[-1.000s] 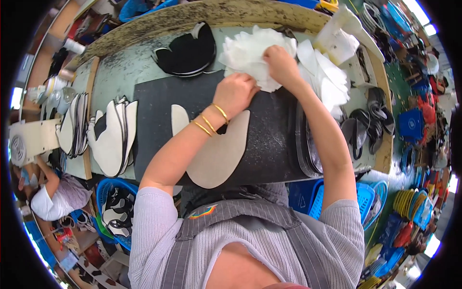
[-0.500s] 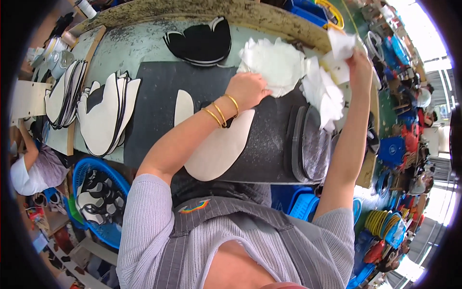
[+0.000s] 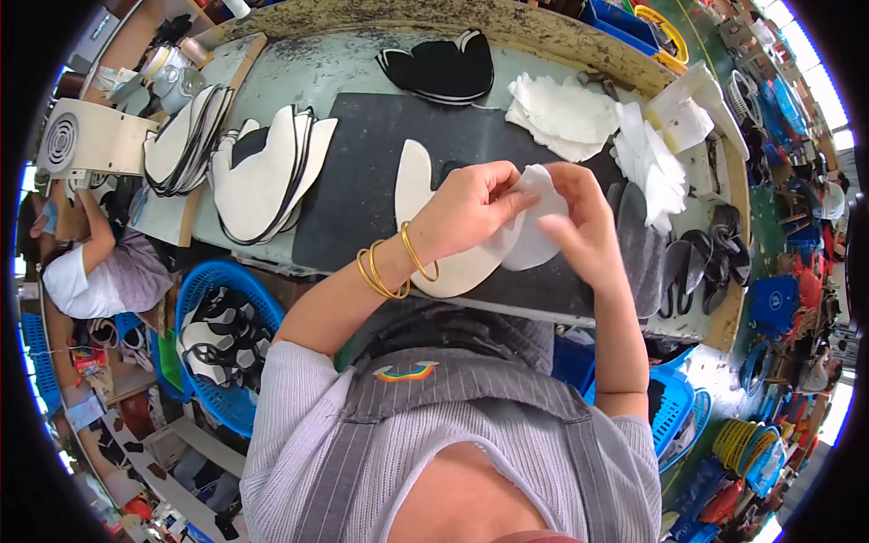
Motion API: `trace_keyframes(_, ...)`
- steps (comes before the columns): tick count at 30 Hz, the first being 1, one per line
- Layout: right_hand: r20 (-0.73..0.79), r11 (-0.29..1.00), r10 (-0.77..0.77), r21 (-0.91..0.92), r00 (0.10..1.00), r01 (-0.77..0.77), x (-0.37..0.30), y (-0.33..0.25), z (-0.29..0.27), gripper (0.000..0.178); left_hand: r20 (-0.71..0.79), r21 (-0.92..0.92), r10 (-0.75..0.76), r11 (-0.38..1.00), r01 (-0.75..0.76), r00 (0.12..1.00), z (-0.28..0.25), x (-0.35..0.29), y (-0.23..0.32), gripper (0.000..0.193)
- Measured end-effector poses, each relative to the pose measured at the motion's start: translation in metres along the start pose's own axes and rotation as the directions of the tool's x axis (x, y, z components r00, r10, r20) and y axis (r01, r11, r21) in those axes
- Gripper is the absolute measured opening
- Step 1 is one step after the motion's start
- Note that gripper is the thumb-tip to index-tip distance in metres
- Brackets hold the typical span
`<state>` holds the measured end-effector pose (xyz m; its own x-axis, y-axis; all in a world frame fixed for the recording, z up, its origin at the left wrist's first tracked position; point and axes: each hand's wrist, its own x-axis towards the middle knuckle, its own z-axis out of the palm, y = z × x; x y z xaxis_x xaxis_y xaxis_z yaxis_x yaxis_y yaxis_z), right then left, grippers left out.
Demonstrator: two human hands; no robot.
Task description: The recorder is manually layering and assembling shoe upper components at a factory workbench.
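Note:
Above the dark mat (image 3: 362, 136), my left hand (image 3: 480, 208) pinches a thin translucent white sheet (image 3: 534, 240) with a rounded lower edge. My right hand (image 3: 584, 222) has its fingers curled at the sheet's upper edge, and its thumb stands apart in front. Beneath my left hand and the sheet lies a cream U-shaped shoe-upper piece (image 3: 415, 176), partly covered. A pile of white sheets (image 3: 566, 113) sits beyond my hands. Another fanned pile of translucent white pieces (image 3: 652, 167) lies to its right.
Cream, black-edged pieces (image 3: 262, 190) are stacked at left, black pieces (image 3: 439, 68) at the back. Dark rounded pieces (image 3: 638, 240) lie at the mat's right edge. A filled blue basket (image 3: 231, 407) stands below left. A person (image 3: 100, 262) works at far left.
My right hand has come from the back right to the middle with a white sheet. My left hand has left the pile and now grips that sheet. The view has shifted.

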<state>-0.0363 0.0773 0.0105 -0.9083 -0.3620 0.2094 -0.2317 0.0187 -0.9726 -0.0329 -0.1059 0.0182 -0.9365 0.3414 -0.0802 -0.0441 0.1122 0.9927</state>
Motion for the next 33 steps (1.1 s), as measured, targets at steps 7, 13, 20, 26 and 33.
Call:
trace_keyframes(7, -0.124, 0.950, -0.051, -0.313, 0.991, 0.010, -0.013, -0.012, 0.032, 0.008, 0.041, -0.129, -0.104, 0.986, 0.108, 0.994, -0.001, -0.044, -0.004, 0.013)
trace_keyframes(13, 0.004, 0.974, 0.228, -0.017, 0.974, -0.228, -0.013, -0.021, 0.028, 0.016, 0.170, -0.216, -0.125, 0.963, 0.160, 0.978, -0.017, -0.069, -0.003, 0.015)
trace_keyframes(20, 0.084, 0.889, 0.331, 0.306, 0.940, -0.340, -0.023, -0.012, 0.022, 0.035, 0.047, -0.221, -0.002, 0.975, 0.012, 0.999, -0.007, -0.070, -0.012, 0.015)
trace_keyframes(26, -0.034, 0.959, 0.282, 0.045, 0.959, -0.280, -0.029, -0.023, 0.037, 0.016, -0.132, 0.004, 0.068, 0.998, -0.068, 0.989, 0.005, -0.075, -0.019, 0.015)
trace_keyframes(33, -0.039, 0.948, 0.076, -0.308, 0.996, -0.084, -0.030, -0.018, 0.038, 0.010, -0.237, 0.154, 0.119, 0.984, -0.084, 0.964, 0.014, -0.070, -0.013, 0.019)
